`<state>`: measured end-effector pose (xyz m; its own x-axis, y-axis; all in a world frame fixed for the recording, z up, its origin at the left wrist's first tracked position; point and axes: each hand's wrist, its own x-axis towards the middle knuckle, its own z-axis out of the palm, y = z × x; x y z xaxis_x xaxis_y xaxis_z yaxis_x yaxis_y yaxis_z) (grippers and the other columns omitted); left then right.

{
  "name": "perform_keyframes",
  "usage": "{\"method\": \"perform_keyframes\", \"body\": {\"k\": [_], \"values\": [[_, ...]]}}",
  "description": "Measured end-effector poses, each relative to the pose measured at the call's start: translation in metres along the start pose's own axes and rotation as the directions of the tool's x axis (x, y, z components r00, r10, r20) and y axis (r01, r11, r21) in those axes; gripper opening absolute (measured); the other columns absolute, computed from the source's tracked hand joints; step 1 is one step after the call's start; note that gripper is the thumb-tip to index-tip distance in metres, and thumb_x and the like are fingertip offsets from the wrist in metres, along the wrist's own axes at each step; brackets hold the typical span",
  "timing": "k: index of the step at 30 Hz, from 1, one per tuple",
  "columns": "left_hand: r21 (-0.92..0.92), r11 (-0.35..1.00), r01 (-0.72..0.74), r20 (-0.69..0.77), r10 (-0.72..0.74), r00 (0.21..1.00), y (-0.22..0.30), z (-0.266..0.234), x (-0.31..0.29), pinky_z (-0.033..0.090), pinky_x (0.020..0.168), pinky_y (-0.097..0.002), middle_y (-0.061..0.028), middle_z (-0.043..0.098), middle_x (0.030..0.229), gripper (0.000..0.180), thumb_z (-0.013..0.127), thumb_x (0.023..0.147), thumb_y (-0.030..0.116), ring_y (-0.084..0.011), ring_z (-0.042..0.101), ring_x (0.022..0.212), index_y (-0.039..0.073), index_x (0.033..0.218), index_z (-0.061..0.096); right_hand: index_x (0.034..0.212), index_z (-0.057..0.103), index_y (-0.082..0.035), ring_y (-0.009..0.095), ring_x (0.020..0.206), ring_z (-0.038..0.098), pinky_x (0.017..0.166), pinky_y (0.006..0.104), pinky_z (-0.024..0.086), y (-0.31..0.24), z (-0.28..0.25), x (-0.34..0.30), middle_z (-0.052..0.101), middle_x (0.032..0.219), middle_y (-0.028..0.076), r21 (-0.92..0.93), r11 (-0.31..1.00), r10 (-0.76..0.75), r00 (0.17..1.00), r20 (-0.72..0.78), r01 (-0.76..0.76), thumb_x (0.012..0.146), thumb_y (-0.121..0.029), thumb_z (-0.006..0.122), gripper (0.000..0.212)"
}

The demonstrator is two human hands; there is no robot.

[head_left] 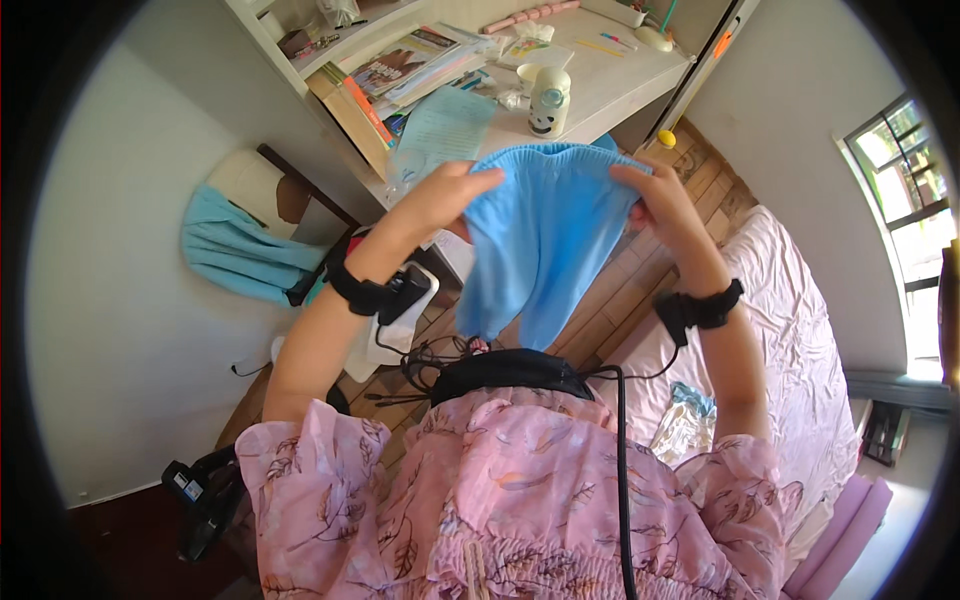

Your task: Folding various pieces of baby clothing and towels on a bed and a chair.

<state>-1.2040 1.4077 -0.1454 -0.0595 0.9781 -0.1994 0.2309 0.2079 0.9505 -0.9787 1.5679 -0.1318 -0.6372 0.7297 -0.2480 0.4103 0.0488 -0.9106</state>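
Note:
A pair of light blue pants with a gathered elastic waistband hangs in front of me, its two legs pointing down toward my body. My left hand grips the waistband's left end, thumb on top. At the right end of the waistband, my right hand is closed on the fabric in the same way. The band is stretched out between both hands. Behind the cloth, some of the fingers are hidden. Each wrist wears a black strap with a small device.
A desk ahead bears papers, magazines and a white bottle. A chair with a teal cloth stands at left. To the right is a bed with a pink sheet and a folded garment. Black cables hang near my waist.

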Motion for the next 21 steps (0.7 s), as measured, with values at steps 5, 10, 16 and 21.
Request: {"method": "perform_keyframes", "body": {"k": [5, 10, 16, 21], "values": [[-0.401, 0.913, 0.076, 0.112, -0.033, 0.993, 0.039, 0.033, 0.01, 0.054, 0.065, -0.0279, -0.0094, 0.061, 0.091, 0.046, 0.04, 0.089, 0.044, -0.0161, 0.063, 0.075, 0.003, 0.107, 0.053, 0.098, 0.053, 0.001, 0.014, 0.052, 0.056, 0.047, 0.0252, 0.046, -0.038, 0.043, -0.034, 0.057, 0.069, 0.008, 0.061, 0.966, -0.256, 0.962, 0.091, 0.251, 0.078, -0.024, 0.062, 0.034], [-0.304, 0.95, -0.07, 0.157, 0.122, 0.98, 0.047, 0.029, 0.01, 0.05, 0.074, -0.0286, -0.0088, 0.06, 0.097, 0.05, 0.039, 0.089, 0.047, -0.0162, 0.06, 0.085, 0.003, 0.107, 0.053, 0.101, 0.052, -0.001, 0.016, 0.059, 0.058, 0.054, 0.0297, 0.046, -0.058, 0.048, -0.055, 0.057, 0.071, 0.01, -0.554, 0.698, -0.571, 0.819, -0.049, 0.453, 0.073, -0.021, 0.066, 0.037], [-0.172, 0.985, -0.004, 0.062, 0.015, 0.998, -0.031, 0.016, 0.037, 0.036, 0.088, -0.0355, -0.0067, 0.056, 0.108, 0.052, 0.037, 0.089, 0.048, -0.018, 0.048, 0.107, 0.008, 0.121, 0.045, 0.102, 0.052, -0.001, 0.008, 0.066, 0.054, 0.057, 0.0207, 0.043, -0.087, 0.002, -0.061, 0.058, 0.08, 0.004, -0.107, 0.841, -0.539, 0.835, -0.106, 0.53, 0.078, -0.011, 0.062, 0.028], [-0.246, 0.952, 0.179, -0.013, -0.188, 0.982, -0.101, 0.032, 0.057, 0.031, 0.092, -0.044, -0.0083, 0.052, 0.117, 0.067, 0.032, 0.085, 0.061, -0.0204, 0.04, 0.114, 0.012, 0.132, 0.03, 0.107, 0.052, 0.0, 0.006, 0.069, 0.052, 0.057, 0.0169, 0.041, -0.115, -0.017, -0.066, 0.057, 0.084, 0.001, 0.042, 0.76, -0.645, 0.761, -0.068, 0.648, 0.078, -0.006, 0.06, 0.031]]}}
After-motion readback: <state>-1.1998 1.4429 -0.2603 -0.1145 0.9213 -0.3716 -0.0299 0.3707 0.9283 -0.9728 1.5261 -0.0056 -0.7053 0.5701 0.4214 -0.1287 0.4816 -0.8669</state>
